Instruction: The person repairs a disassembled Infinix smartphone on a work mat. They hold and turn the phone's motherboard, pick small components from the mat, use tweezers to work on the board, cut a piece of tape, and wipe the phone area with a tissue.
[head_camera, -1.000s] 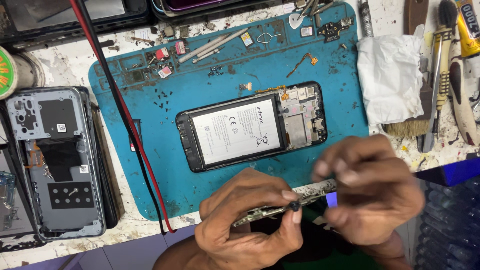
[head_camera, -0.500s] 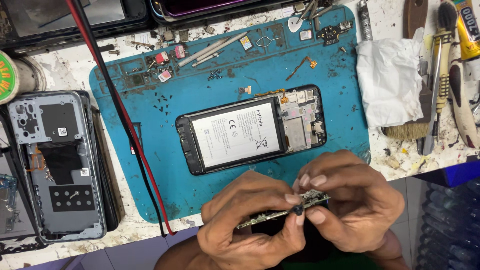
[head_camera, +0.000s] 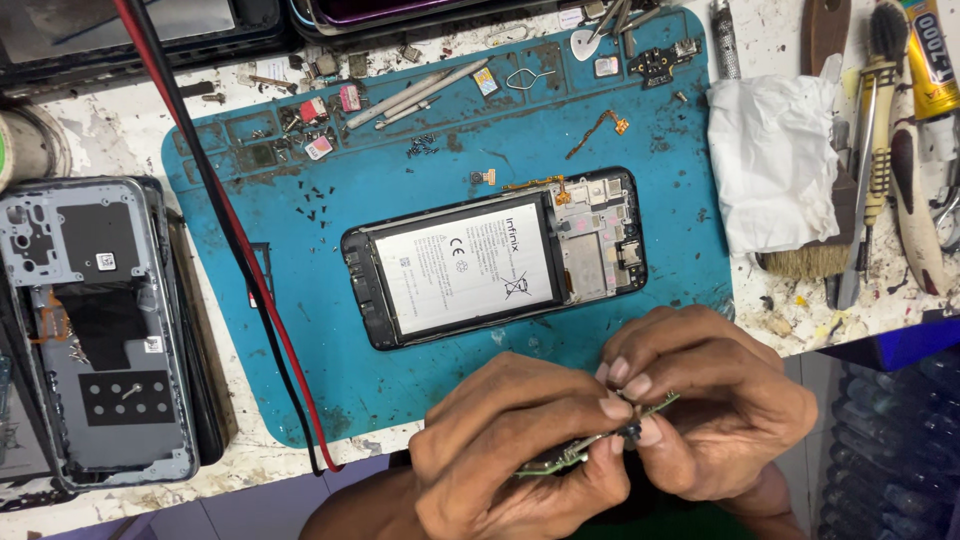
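We hold the small green circuit board (head_camera: 590, 450) off the near edge of the worktop (head_camera: 780, 320), fingers of left hand (head_camera: 520, 450) and right hand (head_camera: 720, 410) pinching it — too hard a squeeze could bend it, a slip drop it.

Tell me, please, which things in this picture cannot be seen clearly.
- Circuit board, head view: mostly covered by the left hand and right hand.
- The part pinched at its end: too small to identify.
- Grey phone back cover: cut by the left edge.
- Loose screws on the blue mat: too small to count.
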